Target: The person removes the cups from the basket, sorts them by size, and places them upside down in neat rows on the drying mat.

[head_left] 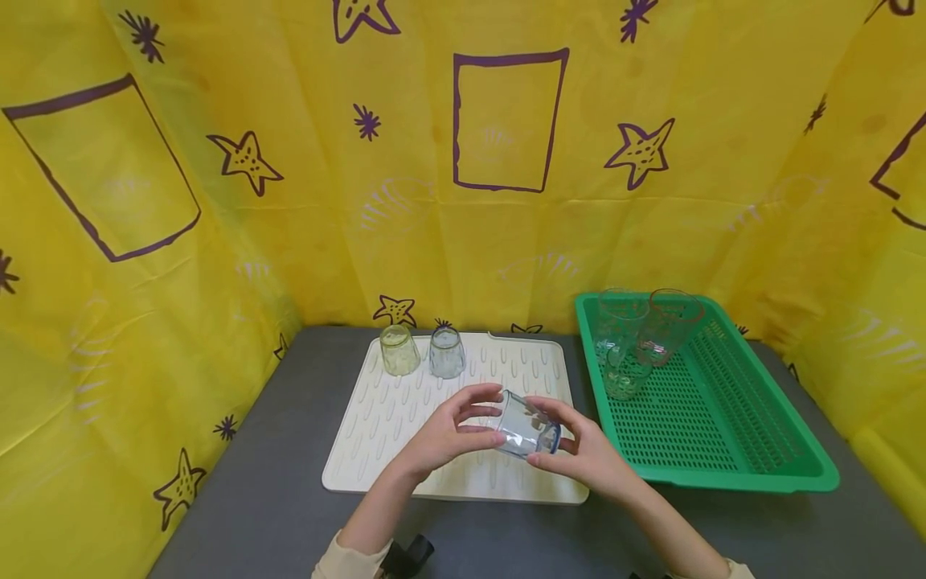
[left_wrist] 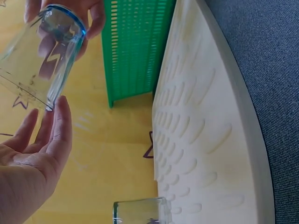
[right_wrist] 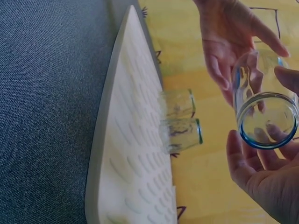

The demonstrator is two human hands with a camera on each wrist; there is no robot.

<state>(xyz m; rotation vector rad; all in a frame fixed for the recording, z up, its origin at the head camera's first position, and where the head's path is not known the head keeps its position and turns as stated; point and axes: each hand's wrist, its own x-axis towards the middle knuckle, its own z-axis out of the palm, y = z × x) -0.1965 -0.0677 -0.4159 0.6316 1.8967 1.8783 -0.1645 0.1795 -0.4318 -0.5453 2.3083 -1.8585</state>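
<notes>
Over the front of the white ridged mat (head_left: 401, 446), a clear glass (head_left: 522, 426) with a blue-tinted end is held tilted between both hands. My left hand (head_left: 463, 426) grips the left end, thumb at the near side and fingers over the far side. At the blue-tinted end, my right hand (head_left: 586, 446) holds the glass between thumb and curled fingers. In the right wrist view the blue ring of the glass (right_wrist: 240, 123) faces the camera, while the left wrist view shows left fingertips at the lower edge of the glass (left_wrist: 51, 60).
Upside down at the back of the mat stand a yellowish glass (head_left: 399, 351) and a greyish glass (head_left: 447, 352). On the right, a green perforated basket (head_left: 752, 474) holds several clear glasses at its left side. Yellow patterned cloth (head_left: 419, 241) hangs behind the grey tabletop (head_left: 253, 490).
</notes>
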